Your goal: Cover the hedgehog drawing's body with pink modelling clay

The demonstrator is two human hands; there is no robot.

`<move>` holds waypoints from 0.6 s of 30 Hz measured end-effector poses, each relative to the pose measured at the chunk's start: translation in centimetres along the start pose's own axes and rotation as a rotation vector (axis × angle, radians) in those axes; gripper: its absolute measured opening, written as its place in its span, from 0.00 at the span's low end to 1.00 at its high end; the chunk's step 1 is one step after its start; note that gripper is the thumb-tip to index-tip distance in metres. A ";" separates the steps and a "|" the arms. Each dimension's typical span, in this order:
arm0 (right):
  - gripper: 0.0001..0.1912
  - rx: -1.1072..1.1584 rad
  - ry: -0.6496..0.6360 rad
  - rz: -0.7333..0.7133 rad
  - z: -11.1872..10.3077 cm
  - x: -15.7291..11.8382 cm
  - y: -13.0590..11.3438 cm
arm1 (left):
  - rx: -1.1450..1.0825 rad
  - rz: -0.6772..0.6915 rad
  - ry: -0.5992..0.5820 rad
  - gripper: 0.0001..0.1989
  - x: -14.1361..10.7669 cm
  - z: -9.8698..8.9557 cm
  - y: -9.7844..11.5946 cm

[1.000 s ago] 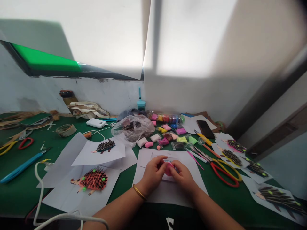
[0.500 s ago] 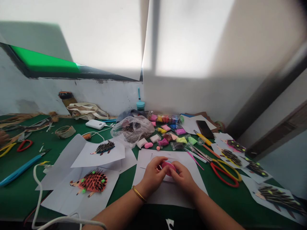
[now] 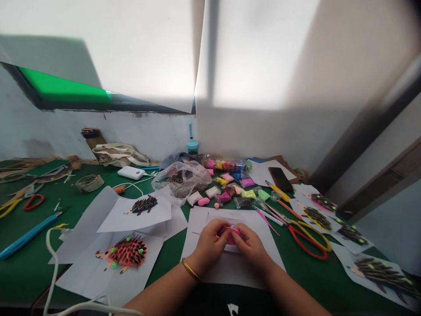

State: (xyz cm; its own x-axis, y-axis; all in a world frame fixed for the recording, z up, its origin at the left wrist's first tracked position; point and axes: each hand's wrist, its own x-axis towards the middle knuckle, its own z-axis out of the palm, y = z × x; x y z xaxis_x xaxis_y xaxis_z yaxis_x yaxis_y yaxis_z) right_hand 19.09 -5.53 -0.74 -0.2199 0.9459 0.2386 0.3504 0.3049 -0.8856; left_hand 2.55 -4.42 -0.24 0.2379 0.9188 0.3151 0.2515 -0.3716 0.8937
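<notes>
Over a white sheet of paper (image 3: pixel 243 272) I pinch a flattened lump of pink modelling clay (image 3: pixel 233 237) between both hands. My left hand (image 3: pixel 212 239), with a gold bangle at the wrist, grips its left side. On the opposite side the fingers of my right hand (image 3: pixel 251 243) press it. Part of the clay is hidden behind my thumbs and fingers. Just beyond the sheet lie a pink oval of clay (image 3: pixel 203 201) and a small peach ball (image 3: pixel 216 205).
Red-and-yellow scissors (image 3: pixel 309 239) and a craft knife (image 3: pixel 279 192) lie right. Several bagged clays (image 3: pixel 249 193) sit behind the sheet, near a clear plastic bag (image 3: pixel 180 180). Hedgehog pictures on paper (image 3: pixel 123 252) lie left and right. A white cable (image 3: pixel 49 263) crosses the left front.
Both hands keep hold of the pink clay; the fingers have shifted slightly on it, and less of it shows. The view has tilted a little.
</notes>
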 end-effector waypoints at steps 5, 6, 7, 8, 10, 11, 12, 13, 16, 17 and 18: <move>0.16 0.040 0.011 -0.012 -0.1 0.1 -0.1 | 0.031 0.031 0.025 0.05 0.0 -0.2 0.3; 0.16 0.048 0.010 -0.009 -0.1 0.1 0.0 | 0.017 0.021 0.033 0.05 0.0 -0.2 0.4; 0.16 0.052 0.008 -0.007 -0.1 0.1 0.0 | 0.004 0.014 0.038 0.06 0.0 -0.2 0.4; 0.16 0.053 0.004 -0.007 -0.1 0.1 0.1 | -0.005 0.017 0.036 0.08 0.0 -0.2 0.4; 0.16 0.044 -0.001 -0.014 -0.1 0.1 0.1 | -0.008 0.054 0.020 0.11 0.0 -0.2 0.5; 0.16 0.035 0.001 -0.020 -0.1 0.1 0.1 | 0.001 0.081 0.003 0.11 0.0 -0.2 0.5; 0.16 0.024 0.007 -0.029 -0.1 0.1 0.1 | 0.011 0.107 -0.012 0.10 0.1 -0.2 0.6; 0.16 0.012 0.015 -0.038 -0.1 0.1 0.1 | 0.019 0.126 -0.020 0.08 0.1 -0.3 0.7; 0.15 0.015 0.019 -0.051 -0.1 0.1 0.0 | 0.022 0.144 0.001 0.07 0.1 -0.4 0.9; 0.15 0.031 0.013 -0.050 -0.1 0.1 0.0 | 0.018 0.146 0.013 0.06 0.1 -0.4 0.9; 0.14 0.046 0.007 -0.046 -0.1 0.1 0.0 | 0.016 0.146 0.019 0.06 0.1 -0.4 0.9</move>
State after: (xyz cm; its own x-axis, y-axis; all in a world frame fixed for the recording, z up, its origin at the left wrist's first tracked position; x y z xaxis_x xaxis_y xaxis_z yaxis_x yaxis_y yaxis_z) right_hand 19.14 -5.41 -0.65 -0.2280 0.9319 0.2820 0.2975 0.3425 -0.8912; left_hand 2.40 -4.59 0.74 0.2554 0.8568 0.4479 0.2305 -0.5039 0.8325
